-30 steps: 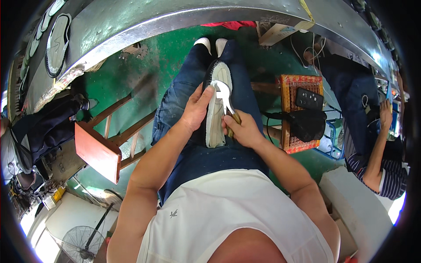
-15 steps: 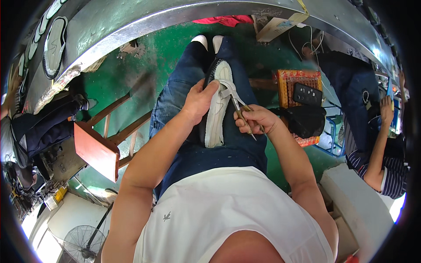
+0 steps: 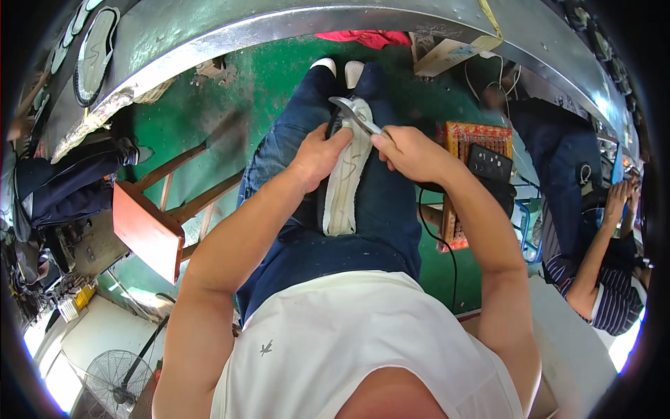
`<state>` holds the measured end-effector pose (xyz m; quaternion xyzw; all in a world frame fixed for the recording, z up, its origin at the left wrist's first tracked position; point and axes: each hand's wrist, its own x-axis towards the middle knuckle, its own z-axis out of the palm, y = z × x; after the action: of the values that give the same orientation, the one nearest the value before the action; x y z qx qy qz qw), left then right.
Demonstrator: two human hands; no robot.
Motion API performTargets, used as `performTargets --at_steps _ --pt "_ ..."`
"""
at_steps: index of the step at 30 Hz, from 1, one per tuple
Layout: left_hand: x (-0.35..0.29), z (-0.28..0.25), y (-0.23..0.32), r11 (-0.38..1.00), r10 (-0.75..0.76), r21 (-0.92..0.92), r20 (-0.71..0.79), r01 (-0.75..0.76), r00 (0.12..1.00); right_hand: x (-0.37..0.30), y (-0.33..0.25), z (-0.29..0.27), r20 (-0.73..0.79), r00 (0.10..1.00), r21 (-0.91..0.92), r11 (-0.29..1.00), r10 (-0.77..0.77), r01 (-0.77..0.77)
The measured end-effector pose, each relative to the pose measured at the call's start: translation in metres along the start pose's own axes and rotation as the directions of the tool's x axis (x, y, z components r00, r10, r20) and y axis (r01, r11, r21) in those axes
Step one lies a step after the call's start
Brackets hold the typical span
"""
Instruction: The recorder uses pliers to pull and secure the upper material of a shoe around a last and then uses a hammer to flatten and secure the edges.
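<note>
A shoe [image 3: 343, 185] lies bottom up along my thighs, its long cream-coloured underside marked with a wavy line and a dark edge showing on the left. My left hand [image 3: 322, 155] is closed on the shoe's left side, with the thumb on the underside. In my right hand [image 3: 408, 150] is a pair of metal pincers [image 3: 359, 120], gripped by the handles. Their curved head lies over the shoe's far end, just beyond my left thumb. Whether the head touches the shoe I cannot tell.
A metal-edged workbench [image 3: 279, 21] curves across the far side, with another shoe [image 3: 96, 56] on its left. A reddish stool [image 3: 150, 227] stands left. To the right are a woven seat [image 3: 453, 140] bearing a black case [image 3: 490, 162], and a seated person [image 3: 593, 279]. A fan [image 3: 118, 380] stands lower left.
My right hand has swung the pincers round, so their head now lies across the shoe's far end. The light strap they pulled to the right no longer shows. My left hand keeps its hold.
</note>
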<state>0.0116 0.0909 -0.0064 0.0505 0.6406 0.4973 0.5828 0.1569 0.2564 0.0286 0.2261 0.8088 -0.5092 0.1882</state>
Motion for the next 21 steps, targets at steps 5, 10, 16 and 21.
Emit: performTargets --at_steps 5,10,16,21 --pt "-0.002 -0.001 -0.001 0.999 -0.005 0.042 -0.014 0.006 1.0 -0.007 -0.018 -0.003 -0.168 0.963 0.184 0.953 -0.21 0.24" --pt "-0.001 -0.007 -0.002 0.999 -0.013 0.048 0.068 0.01 0.998 -0.008 -0.018 -0.01 0.0 1.0 -0.144 0.989 -0.029 0.029" --pt "0.008 -0.024 -0.001 0.997 -0.074 -0.005 0.155 0.076 0.985 -0.015 0.011 0.008 0.051 0.992 0.221 0.967 0.116 -0.124" --pt "0.01 -0.029 0.018 0.979 -0.187 -0.033 0.243 0.201 0.952 -0.065 0.008 0.007 0.19 0.973 0.206 0.964 0.13 -0.169"
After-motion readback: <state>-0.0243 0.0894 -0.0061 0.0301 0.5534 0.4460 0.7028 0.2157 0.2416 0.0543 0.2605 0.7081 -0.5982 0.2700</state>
